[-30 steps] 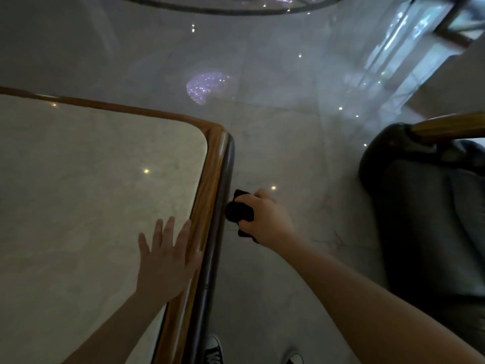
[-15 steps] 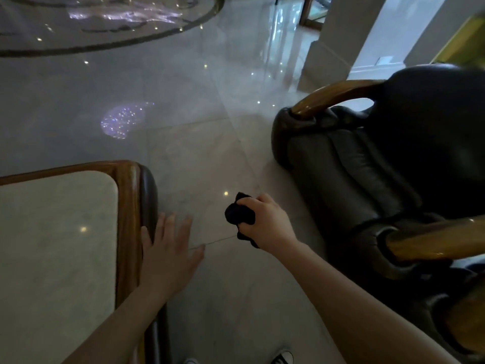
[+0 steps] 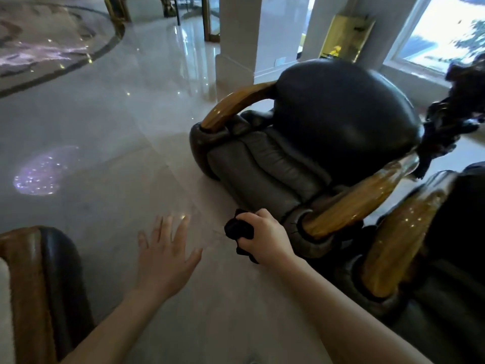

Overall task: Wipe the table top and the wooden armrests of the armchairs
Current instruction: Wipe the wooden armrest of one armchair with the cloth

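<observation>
My right hand is closed around a crumpled black cloth, held in the air just left of the front end of a dark leather armchair's near wooden armrest. The armchair stands at centre right; its far wooden armrest curves along its left side. My left hand hovers over the floor with fingers spread and nothing in it. Only the wood-rimmed corner of the table shows at the lower left. A second armchair's wooden armrest is at the right edge.
Glossy marble floor stretches between the table and the chairs. A white pillar stands behind the armchair, a bright window at the top right. A dark carved ornament rises at the right edge.
The view has swung right, from the table to the armchairs. My left hand has come off the table's rim and now hangs over the floor. My right hand kept the cloth and neared the armrest.
</observation>
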`<state>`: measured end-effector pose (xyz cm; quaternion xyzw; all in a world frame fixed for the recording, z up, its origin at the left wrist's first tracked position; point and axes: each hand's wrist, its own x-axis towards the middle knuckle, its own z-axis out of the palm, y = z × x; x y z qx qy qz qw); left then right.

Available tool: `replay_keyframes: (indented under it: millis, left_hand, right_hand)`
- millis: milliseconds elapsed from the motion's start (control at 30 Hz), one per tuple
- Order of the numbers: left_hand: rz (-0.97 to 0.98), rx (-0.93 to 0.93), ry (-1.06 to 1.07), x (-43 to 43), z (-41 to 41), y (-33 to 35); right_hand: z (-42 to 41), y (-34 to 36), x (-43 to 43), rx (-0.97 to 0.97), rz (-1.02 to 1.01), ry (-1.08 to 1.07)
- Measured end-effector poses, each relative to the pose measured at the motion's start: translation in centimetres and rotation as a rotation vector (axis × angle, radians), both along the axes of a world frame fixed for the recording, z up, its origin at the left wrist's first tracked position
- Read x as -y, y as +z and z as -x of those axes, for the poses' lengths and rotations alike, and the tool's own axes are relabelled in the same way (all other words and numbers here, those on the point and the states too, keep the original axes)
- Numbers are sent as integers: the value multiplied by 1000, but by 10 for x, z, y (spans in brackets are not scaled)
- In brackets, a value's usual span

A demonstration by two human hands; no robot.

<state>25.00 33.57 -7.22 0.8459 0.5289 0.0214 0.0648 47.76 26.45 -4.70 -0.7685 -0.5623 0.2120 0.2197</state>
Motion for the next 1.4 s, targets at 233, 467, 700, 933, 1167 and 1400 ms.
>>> replay_keyframes:
  millis: [233, 467, 700, 933, 1167, 1400]
  left_hand:
    - [-17, 50, -216, -8, -101, 17]
    - [-6, 109, -438, -34, -183, 3]
    - [53, 104, -675, -75, -264, -9]
    - [54, 25, -854, -95, -334, -21]
    - [68, -16, -954, -81, -433, -49]
    - [97, -27, -987, -62, -552, -85]
  right_hand:
    - [-88, 6, 37, 26, -9, -205]
    - [-143, -3, 63, 0, -3, -422]
    - [-184, -14, 68, -15, 7, -691]
    - [-221, -36, 82, -34, 18, -865]
    - [-302, -71, 111, -48, 8, -988]
    - [-425, -114, 138, -116, -15, -1069]
